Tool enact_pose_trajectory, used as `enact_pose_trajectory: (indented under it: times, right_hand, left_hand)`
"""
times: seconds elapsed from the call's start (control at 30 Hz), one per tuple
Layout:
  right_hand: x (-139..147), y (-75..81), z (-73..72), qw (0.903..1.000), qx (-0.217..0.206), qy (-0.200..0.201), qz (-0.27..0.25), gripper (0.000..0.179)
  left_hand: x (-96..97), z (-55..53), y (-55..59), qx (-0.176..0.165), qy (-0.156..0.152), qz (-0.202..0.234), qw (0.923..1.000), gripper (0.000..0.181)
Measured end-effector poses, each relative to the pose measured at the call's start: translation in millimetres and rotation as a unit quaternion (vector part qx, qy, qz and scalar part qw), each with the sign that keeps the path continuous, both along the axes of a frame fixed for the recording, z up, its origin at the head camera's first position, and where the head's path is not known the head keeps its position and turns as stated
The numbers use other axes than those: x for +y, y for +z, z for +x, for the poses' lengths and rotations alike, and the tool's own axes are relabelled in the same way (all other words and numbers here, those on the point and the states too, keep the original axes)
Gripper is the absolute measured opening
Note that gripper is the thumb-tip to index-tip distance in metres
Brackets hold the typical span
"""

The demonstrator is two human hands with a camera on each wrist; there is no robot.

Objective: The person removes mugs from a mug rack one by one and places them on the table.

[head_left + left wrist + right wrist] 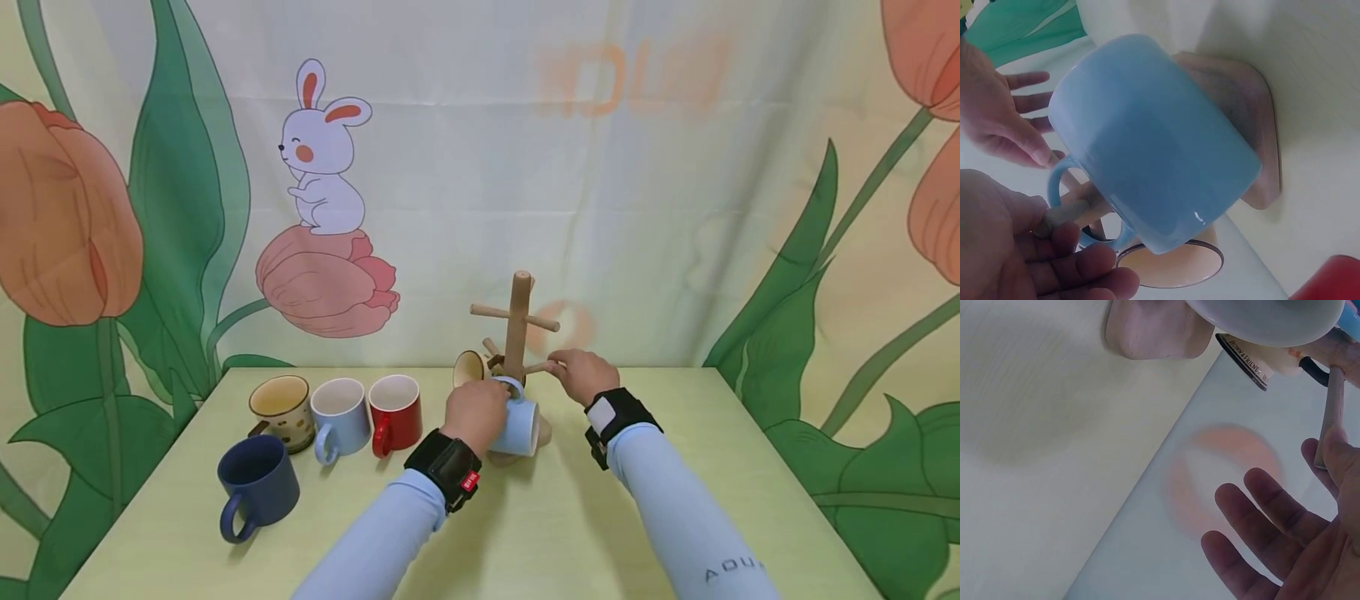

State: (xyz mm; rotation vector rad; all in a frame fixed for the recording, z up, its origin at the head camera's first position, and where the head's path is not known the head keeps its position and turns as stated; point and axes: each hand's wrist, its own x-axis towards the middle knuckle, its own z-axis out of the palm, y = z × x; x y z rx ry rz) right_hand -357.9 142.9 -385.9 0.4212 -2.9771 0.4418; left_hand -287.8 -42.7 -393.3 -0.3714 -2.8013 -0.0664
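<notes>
A wooden mug tree [517, 325] stands near the back of the table, with a light blue mug [519, 430] hanging by its handle on a lower peg [1063, 215]. My left hand [476, 412] pinches the end of that peg between thumb and forefinger, where it pokes through the mug's handle. Another lower peg [1333, 412] is pinched by my right hand [588, 377], whose other fingers are spread. Behind my left hand, a cream mug with a dark rim [468, 368] hangs tilted on the tree's far side.
Left on the table stand a cream spotted mug [283, 408], a second light blue mug [341, 412], a red mug [396, 408] and a navy mug [258, 483]. The tree's upper pegs [543, 322] stick out above both hands. A printed curtain [637, 208] hangs behind the table.
</notes>
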Motion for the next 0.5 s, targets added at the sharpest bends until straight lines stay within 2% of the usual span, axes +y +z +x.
enact_pose_trajectory:
  times: [0.1,0.2,0.33,0.5]
  right_hand:
    - [0,-0.5,-3.3,1.0,0.004,0.007,0.006,0.028]
    - [1,2.3,-4.4,0.9999,0.0,0.01,0.009,0.029]
    - [2,4.5,-7.9,0.9997,-0.011,0.019,0.011,0.03]
    - [2,3.5,-12.1,0.9995,-0.014,0.028,0.008,0.031]
  left_hand:
    - [2.7,0.8,-0.4,0.001,-0.002,-0.01,0.9999,0.024]
    - [6.5,1.9,1.1,-0.011,-0.002,-0.035,0.9993,0.022]
    - [9.9,3.7,1.6,-0.013,-0.002,-0.036,0.9993,0.02]
    - [11.3,7.6,0.7,0.027,-0.012,-0.028,0.9992,0.021]
